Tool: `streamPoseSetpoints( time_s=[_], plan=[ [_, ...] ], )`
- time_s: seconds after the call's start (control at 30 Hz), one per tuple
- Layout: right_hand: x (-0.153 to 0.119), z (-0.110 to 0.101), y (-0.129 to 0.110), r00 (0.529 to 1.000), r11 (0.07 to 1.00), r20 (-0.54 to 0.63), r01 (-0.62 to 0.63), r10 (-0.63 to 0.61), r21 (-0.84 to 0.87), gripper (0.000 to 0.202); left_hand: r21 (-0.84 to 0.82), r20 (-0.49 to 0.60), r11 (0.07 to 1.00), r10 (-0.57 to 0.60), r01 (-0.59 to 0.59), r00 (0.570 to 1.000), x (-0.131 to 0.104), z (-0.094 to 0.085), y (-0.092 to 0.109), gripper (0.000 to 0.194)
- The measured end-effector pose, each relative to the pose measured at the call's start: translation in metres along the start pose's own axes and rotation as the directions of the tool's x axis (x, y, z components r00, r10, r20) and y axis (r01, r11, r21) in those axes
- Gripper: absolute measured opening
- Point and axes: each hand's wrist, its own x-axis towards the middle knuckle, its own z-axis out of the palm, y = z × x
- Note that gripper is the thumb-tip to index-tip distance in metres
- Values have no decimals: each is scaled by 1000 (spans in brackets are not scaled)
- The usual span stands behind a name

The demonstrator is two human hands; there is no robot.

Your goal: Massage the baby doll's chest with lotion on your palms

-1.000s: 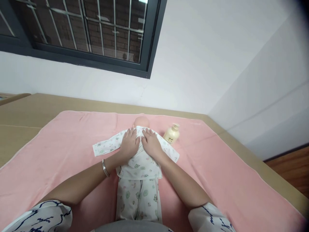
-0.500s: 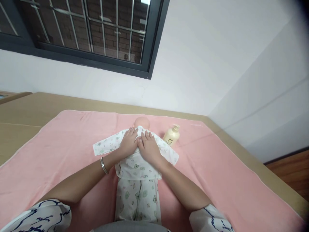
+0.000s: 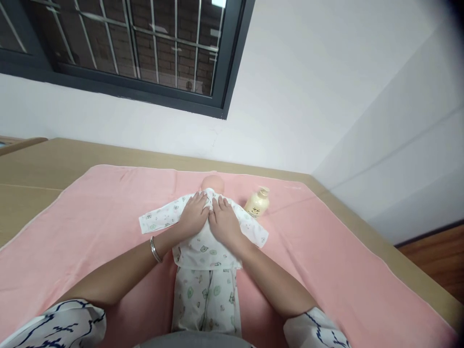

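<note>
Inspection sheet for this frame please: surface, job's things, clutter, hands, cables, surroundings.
Surface: pink towel spread over a tan table.
Job's things: baby doll lying face up in a printed white outfit, sleeves spread out.
Clutter: cream pump bottle beside the doll's sleeve.
Hands: left hand and right hand flat on the doll's chest, side by side; bracelet on the left wrist.
Cables: nothing seen.
Surroundings: white walls, dark-framed barred window, wood floor at right.
</note>
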Motion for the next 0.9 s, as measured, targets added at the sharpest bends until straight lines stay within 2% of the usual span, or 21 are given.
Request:
streamPoseSetpoints(
  time_s=[0.07, 0.17, 0.3, 0.43, 0.57, 0.73, 0.9],
  plan=[
    [0, 0, 0, 1000, 999, -4, 25, -25, 21, 51, -7, -18, 1000, -20, 20, 1000, 3, 1, -3, 52],
    [11, -3, 15, 999, 998, -33, 14, -12, 62, 48, 27, -66, 999, -33, 35, 997, -6, 7, 3, 52],
    [23, -3, 29, 998, 996, -38, -49, 52, 74, 49, 43, -79, 998, 39, -35, 996, -20, 13, 16, 52],
    [8, 2, 8, 998, 998, -33, -55, 54, -16, 50, -26, -32, 1000, 16, -17, 999, -8, 6, 8, 50],
    [-7, 4, -10, 999, 998, -23, 29, -30, -50, 50, -53, -20, 998, -45, 44, 999, 6, 4, -5, 49],
    [11, 3, 12, 998, 998, -57, 9, -6, 64, 47, -46, -85, 997, -60, 56, 995, 3, 13, -6, 50],
    [24, 7, 30, 997, 995, -72, -4, 11, 95, 50, -13, -105, 999, -44, 43, 993, -4, 15, -2, 50]
  ],
)
